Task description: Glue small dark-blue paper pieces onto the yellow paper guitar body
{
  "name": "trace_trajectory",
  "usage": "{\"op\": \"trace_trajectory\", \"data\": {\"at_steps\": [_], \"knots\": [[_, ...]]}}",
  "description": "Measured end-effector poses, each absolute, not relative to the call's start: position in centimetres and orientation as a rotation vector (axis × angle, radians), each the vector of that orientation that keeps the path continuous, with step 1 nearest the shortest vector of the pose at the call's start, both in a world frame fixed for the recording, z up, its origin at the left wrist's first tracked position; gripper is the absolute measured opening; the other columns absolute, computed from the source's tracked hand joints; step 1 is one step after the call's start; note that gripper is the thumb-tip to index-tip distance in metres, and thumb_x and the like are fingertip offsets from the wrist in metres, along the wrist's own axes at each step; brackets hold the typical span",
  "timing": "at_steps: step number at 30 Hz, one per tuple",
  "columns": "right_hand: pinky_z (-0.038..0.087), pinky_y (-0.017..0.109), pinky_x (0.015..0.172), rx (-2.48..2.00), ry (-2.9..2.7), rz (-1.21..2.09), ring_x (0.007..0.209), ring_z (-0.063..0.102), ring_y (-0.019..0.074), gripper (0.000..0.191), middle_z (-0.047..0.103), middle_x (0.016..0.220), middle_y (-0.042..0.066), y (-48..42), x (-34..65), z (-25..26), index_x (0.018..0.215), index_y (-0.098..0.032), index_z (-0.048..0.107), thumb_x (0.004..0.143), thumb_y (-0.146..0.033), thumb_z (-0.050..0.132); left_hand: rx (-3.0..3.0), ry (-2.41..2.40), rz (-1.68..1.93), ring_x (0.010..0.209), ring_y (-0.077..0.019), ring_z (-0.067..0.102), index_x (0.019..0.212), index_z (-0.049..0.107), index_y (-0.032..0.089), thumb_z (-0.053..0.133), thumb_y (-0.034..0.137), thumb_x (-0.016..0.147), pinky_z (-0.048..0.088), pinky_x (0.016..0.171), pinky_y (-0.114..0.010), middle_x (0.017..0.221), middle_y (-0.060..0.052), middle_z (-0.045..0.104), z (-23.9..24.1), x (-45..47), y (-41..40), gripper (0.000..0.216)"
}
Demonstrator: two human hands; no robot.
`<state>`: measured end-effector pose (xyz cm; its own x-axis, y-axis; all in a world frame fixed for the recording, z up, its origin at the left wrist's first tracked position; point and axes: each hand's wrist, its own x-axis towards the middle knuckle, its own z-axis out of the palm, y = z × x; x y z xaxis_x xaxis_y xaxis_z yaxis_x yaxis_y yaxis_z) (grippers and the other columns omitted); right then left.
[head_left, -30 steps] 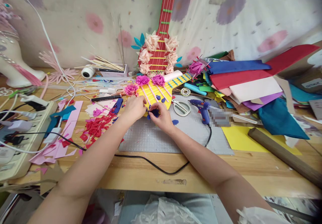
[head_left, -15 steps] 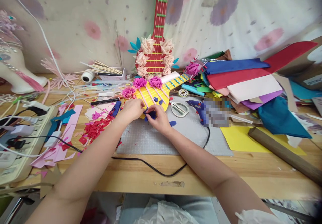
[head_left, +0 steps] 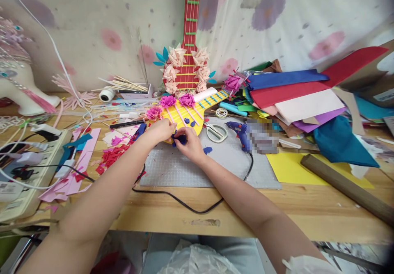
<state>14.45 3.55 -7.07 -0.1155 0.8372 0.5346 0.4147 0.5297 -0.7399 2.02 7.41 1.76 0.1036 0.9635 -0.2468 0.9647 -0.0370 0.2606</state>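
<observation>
A yellow paper guitar [head_left: 184, 116] with pink strings and magenta paper flowers lies at the back of a grey cutting mat [head_left: 197, 165]. Both hands meet at the guitar's near edge. My left hand [head_left: 160, 130] and my right hand [head_left: 191, 142] are closed, pinching a small dark blue paper piece [head_left: 179, 139] between their fingertips. Another blue scrap [head_left: 207, 149] lies on the mat just right of my right hand. A few blue petals sit on the yellow body.
White-handled scissors [head_left: 216, 132] and a blue glue gun [head_left: 243, 134] lie right of the guitar, its black cord [head_left: 184, 202] looping across the wooden table. Red scraps [head_left: 112, 156] and a power strip [head_left: 29, 171] are left. Coloured sheets [head_left: 304, 97] pile right. A red guitar [head_left: 186, 60] leans behind.
The view has drifted slightly; both hands stay together at the guitar's near edge, still working the blue piece with small finger movements.
</observation>
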Motion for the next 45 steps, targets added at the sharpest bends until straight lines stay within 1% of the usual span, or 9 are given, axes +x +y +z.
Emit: {"op": "trace_trajectory", "data": {"at_steps": [3,6,9,15,19,30,36,41,45], "knots": [[0.045,0.035,0.083,-1.049,-1.741,0.496,0.090,0.055,0.0193,0.022,0.064,0.086,0.003,3.6,14.4,-7.2,0.090,-0.022,0.051,0.070,-0.014,0.057,1.874,1.836,0.042,0.065,-0.0215,0.066,0.088,0.060,0.013,0.032,0.043,0.088,0.043,0.058,-0.027,0.067,-0.010,0.067,1.3,2.0,7.8,0.041],[0.045,0.036,0.083,-1.059,-1.743,0.505,0.091,0.055,0.0196,0.023,0.064,0.086,0.003,3.6,14.4,-7.2,0.092,-0.022,0.051,0.070,-0.014,0.057,1.725,1.777,0.125,0.055,-0.0185,0.064,0.084,0.056,0.014,0.033,0.041,0.088,0.037,0.047,-0.025,0.068,-0.008,0.065,1.0,1.9,7.8,0.036],[0.045,0.036,0.083,-1.068,-1.748,0.522,0.091,0.055,0.0198,0.023,0.064,0.086,0.003,3.6,14.4,-7.1,0.091,-0.023,0.051,0.071,-0.015,0.056,1.597,1.774,0.207,0.051,-0.0164,0.061,0.083,0.052,0.014,0.038,0.039,0.087,0.033,0.043,-0.023,0.068,-0.007,0.063,1.3,2.1,7.4,0.029],[0.044,0.037,0.085,-1.069,-1.744,0.528,0.092,0.055,0.0200,0.022,0.064,0.088,0.003,3.7,14.4,-7.3,0.092,-0.023,0.050,0.072,-0.017,0.056,1.514,1.729,0.271,0.048,-0.0166,0.060,0.091,0.050,0.014,0.039,0.040,0.088,0.028,0.040,-0.022,0.065,-0.006,0.061,2.0,2.5,6.5,0.029],[0.045,0.037,0.084,-1.048,-1.744,0.510,0.091,0.055,0.0197,0.021,0.064,0.087,0.003,3.7,14.3,-7.4,0.091,-0.023,0.050,0.071,-0.017,0.056,1.497,1.710,0.288,0.048,-0.0159,0.060,0.100,0.048,0.013,0.036,0.042,0.089,0.030,0.040,-0.022,0.073,-0.009,0.065,2.1,2.5,6.4,0.033],[0.044,0.038,0.086,-1.071,-1.747,0.534,0.093,0.054,0.0204,0.022,0.064,0.088,0.002,3.4,14.4,-7.2,0.092,-0.023,0.050,0.072,-0.016,0.056,1.449,1.649,0.375,0.044,-0.0104,0.057,0.098,0.047,0.016,0.038,0.049,0.087,0.033,0.039,-0.022,0.095,-0.010,0.064,1.9,1.5,5.9,0.036],[0.044,0.037,0.085,-1.080,-1.745,0.515,0.092,0.054,0.0204,0.022,0.064,0.087,0.003,3.4,14.4,-7.4,0.092,-0.022,0.050,0.072,-0.017,0.056,1.369,1.653,0.335,0.048,-0.0140,0.059,0.098,0.049,0.017,0.050,0.054,0.080,0.031,0.040,-0.021,0.077,-0.006,0.064,2.1,1.4,5.4,0.041],[0.043,0.039,0.087,-1.089,-1.764,0.544,0.095,0.053,0.0212,0.023,0.065,0.087,0.003,3.3,14.3,-6.6,0.093,-0.023,0.050,0.071,-0.018,0.055,1.353,1.637,0.352,0.046,-0.0130,0.057,0.093,0.052,0.017,0.050,0.053,0.081,0.028,0.040,-0.020,0.068,-0.004,0.062,2.1,1.5,5.6,0.037],[0.041,0.039,0.092,-1.065,-1.743,0.569,0.100,0.055,0.0208,0.026,0.066,0.091,0.002,2.9,15.3,-5.3,0.093,-0.023,0.049,0.070,-0.012,0.050,1.479,1.757,0.347,0.045,-0.0158,0.057,0.089,0.053,0.016,0.050,0.049,0.081,0.033,0.043,-0.023,0.066,-0.006,0.062,2.4,0.9,6.2,0.034]]}}
